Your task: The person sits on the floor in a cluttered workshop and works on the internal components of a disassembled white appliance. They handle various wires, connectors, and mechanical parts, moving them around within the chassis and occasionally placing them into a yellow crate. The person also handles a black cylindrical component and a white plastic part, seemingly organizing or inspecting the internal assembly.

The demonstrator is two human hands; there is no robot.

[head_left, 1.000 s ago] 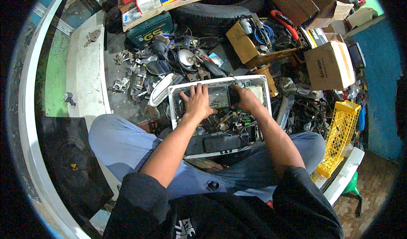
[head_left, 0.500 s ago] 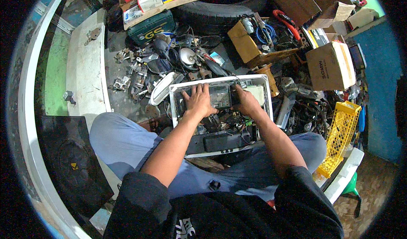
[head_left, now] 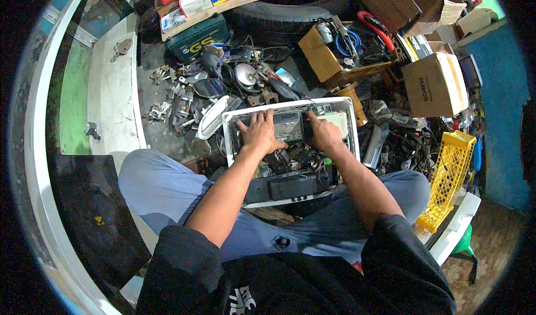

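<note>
A white-rimmed plastic bin [head_left: 225, 142] rests across my lap, filled with loose parts and cables. Inside it, near the far wall, sits a grey rectangular part with a label-like face [head_left: 288, 129]. My left hand [head_left: 258, 133] lies over its left side with the fingers spread toward the far rim. At the right, my right hand [head_left: 326, 136] points its index finger at the dark edge of that part; its other fingers are partly hidden. A pale box-shaped piece [head_left: 338, 123] is beside the right hand. A long black part [head_left: 298, 185] lies along the near wall.
Mirrors and metal brackets [head_left: 181, 105] cover the ground ahead. A tyre [head_left: 273, 16] and a green battery box [head_left: 198, 38] stand behind them. Right of the bin are cardboard boxes [head_left: 431, 86], cables and a yellow plastic basket [head_left: 448, 181]. A black panel [head_left: 95, 214] is at my left.
My right hand has shifted slightly, and its index finger now stands out more at the far side of the bin. My left hand stays nearly in place.
</note>
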